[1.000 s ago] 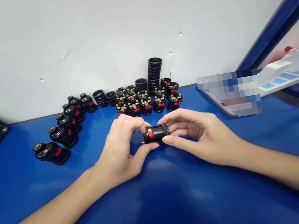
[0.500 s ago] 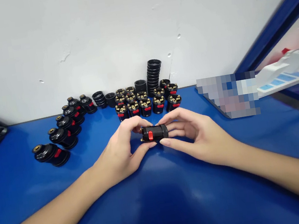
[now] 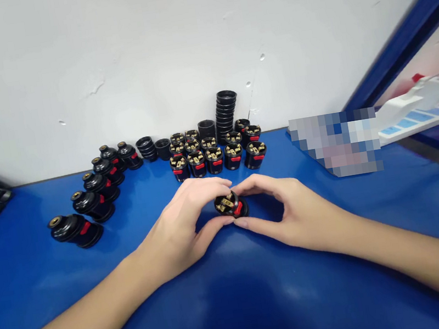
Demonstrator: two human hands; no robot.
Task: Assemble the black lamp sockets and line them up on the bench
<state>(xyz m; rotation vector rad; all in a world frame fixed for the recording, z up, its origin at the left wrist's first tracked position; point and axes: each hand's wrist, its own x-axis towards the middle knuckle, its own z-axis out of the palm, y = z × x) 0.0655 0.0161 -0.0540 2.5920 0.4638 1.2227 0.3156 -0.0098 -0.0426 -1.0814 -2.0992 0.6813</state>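
Observation:
A black lamp holder body with brass contacts and a red switch is gripped between my two hands, just above the blue table. It is tilted, its contact end turned up and toward me. My left hand closes thumb and fingertips on its left side. From the right, the thumb and fingers of my right hand pinch its lower end, where a wider black rim shows. Beyond my fingers stand several similar lamp holder bodies with contacts upward.
On the left, capped lamp holders form a slanting row. A tall stack of black threaded rings and shorter ring stacks stand by the white wall. At right are a blurred-out item and a white power strip.
The lamp holder body has swung from lying sideways, contacts left, to tilted with contacts up toward me. My right fingers have moved from its end to around its lower side.

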